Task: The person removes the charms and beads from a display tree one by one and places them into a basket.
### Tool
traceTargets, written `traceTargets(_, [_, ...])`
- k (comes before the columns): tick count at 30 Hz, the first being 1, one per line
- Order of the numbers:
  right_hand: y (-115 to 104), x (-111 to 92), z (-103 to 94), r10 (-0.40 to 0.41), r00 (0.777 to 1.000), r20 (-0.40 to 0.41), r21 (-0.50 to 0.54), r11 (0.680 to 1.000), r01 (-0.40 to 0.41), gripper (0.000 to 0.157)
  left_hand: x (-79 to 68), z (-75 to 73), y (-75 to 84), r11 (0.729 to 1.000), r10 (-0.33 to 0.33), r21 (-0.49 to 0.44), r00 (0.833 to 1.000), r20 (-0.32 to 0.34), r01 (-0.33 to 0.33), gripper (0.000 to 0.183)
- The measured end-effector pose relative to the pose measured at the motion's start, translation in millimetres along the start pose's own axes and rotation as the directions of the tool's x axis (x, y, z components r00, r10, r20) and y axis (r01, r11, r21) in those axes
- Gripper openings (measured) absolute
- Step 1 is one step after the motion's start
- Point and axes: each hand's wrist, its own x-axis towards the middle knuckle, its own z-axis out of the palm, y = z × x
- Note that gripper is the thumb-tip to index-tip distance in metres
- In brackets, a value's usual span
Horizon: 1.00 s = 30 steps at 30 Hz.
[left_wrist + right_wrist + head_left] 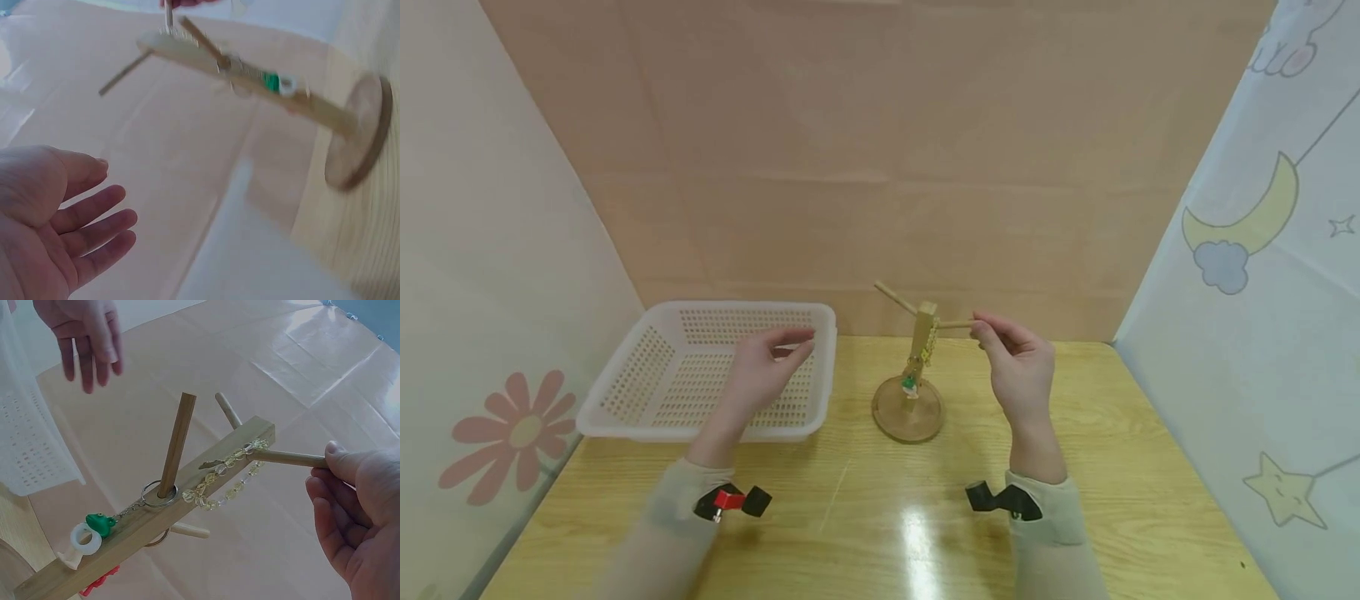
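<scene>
A wooden stand (919, 343) with a round base and several pegs stands upright on the table. My right hand (1021, 367) pinches the tip of its right-pointing peg (290, 458) between thumb and fingers. From that peg, near the post, hangs a bracelet of clear yellowish beads (239, 486). Lower down, a keyring (145, 495) with a green and white charm (100, 524) loops round the front peg. Part of a red item (100, 581) shows behind the post. My left hand (758, 371), fingers relaxed and holding nothing, hovers over a white basket (832, 367).
The basket, with perforated sides, stands on the wood-grain table (865, 533) left of the stand. A pinkish-tan sheet (887, 167) closes off the back. Patterned white panels (1262, 333) rise at both sides.
</scene>
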Motion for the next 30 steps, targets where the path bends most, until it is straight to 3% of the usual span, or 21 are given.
traceTargets(5, [2.4,1.3,0.4,0.004,1.0,-0.01,-0.032,0.999,-0.005,0.017,-1.7,30.0,22.5,0.991,0.061,-0.116,0.998,0.001,-0.061,0.022])
traceTargets(9, [4.1,3.0,2.2,0.005,1.0,0.003,-0.035,0.999,-0.005,0.018,-0.6,53.1,34.9,0.984,0.064,-0.166,0.998,0.02,-0.06,0.019])
traceTargets(13, [4.3,4.2,3.9,0.003,1.0,0.02,-0.049,0.999,-0.002,0.02,4.4,75.7,39.2,0.981,0.07,-0.185,0.997,0.012,-0.067,0.016])
traceTargets(17, [3.2,4.4,4.9,0.007,1.0,0.017,-0.053,0.999,-0.006,0.021,6.3,95.0,39.7,0.984,0.072,-0.165,0.996,0.047,-0.063,0.017])
traceTargets(23, [6.5,8.3,8.2,0.025,0.999,0.024,-0.048,0.999,-0.024,0.021,5.9,112.8,35.8,0.982,0.053,-0.183,0.995,0.088,-0.036,0.016])
traceTargets(30, [10.3,9.4,8.0,0.041,0.999,0.009,-0.053,0.998,-0.041,0.02,6.0,119.9,35.3,0.988,0.06,-0.146,0.994,0.097,-0.046,0.014])
